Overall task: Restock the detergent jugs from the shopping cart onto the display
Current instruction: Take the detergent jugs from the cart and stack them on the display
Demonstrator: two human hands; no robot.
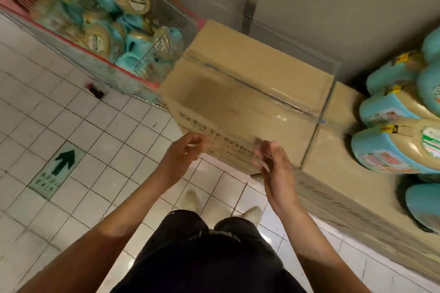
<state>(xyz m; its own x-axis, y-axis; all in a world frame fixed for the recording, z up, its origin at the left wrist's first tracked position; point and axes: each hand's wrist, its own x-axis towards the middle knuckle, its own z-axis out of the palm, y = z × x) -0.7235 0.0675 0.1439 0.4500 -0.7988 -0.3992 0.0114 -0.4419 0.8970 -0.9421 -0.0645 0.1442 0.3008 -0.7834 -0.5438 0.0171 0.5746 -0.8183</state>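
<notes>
From the head view, we see both grips loosely spread and holding nothing. The left hand (pixel 184 150) has its fingers softly curled toward the thumb, and the right hand (pixel 273 164) has relaxed, motion-blurred fingers. Both hover just before the near face of a taped cardboard box (pixel 247 93); we cannot tell whether either touches it. The detergent jugs (pixel 119 31), teal with beige fronts, lie heaped in the shopping cart (pixel 78 46) at far left, well apart from both hands. More stacked jugs (pixel 392 145) lie on their sides on the display (pixel 338 150) of low cartons at right, near the right hand. Both forearms reach forward, palms turned toward each other, above the white floor tiles (pixel 107 126).
</notes>
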